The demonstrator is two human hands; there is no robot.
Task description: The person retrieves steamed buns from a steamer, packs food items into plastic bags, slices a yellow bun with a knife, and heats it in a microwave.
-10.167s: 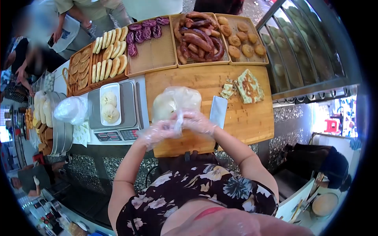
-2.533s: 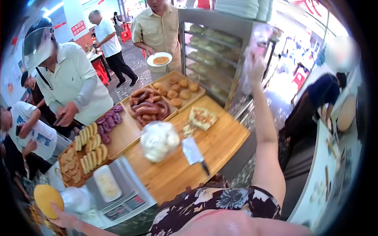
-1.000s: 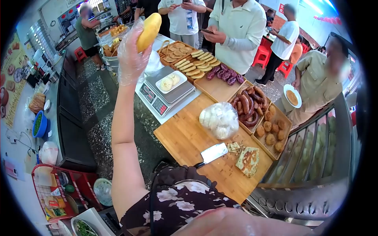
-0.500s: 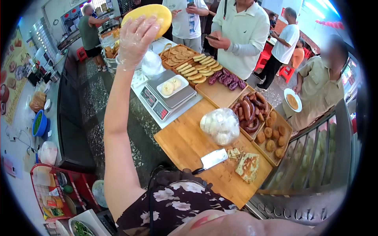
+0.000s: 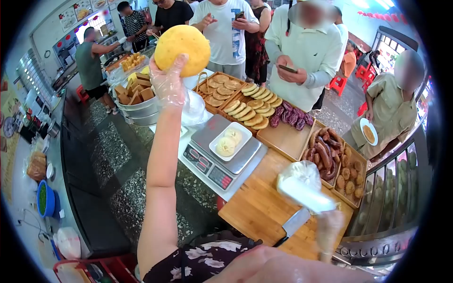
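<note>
My left hand (image 5: 171, 87), in a clear plastic glove, is raised at upper left. It grips a round, flat yellow cake (image 5: 182, 50), thumb on the near face. My right hand (image 5: 329, 225), also gloved and smeared by motion, is over the right of the wooden board (image 5: 255, 198). From it extends a blurred white tray (image 5: 306, 194), which it appears to hold. A cleaver (image 5: 296, 222) lies on the board below that tray. Behind the tray is a clear bag of white buns (image 5: 299, 173), partly covered. The flatbread on the board is mostly hidden.
A digital scale (image 5: 203, 162) carries a white tray of buns (image 5: 231, 141). Wooden trays hold flat cakes (image 5: 255, 111), purple corn (image 5: 290, 114), sausages (image 5: 324, 153) and brown fried pieces (image 5: 350, 174). A steamer (image 5: 137, 111) stands at left. Several people stand across the counter.
My left hand has lowered slightly and turned the yellow cake's face towards me. My right hand has come into view over the board with the white tray. The view has shifted left.
</note>
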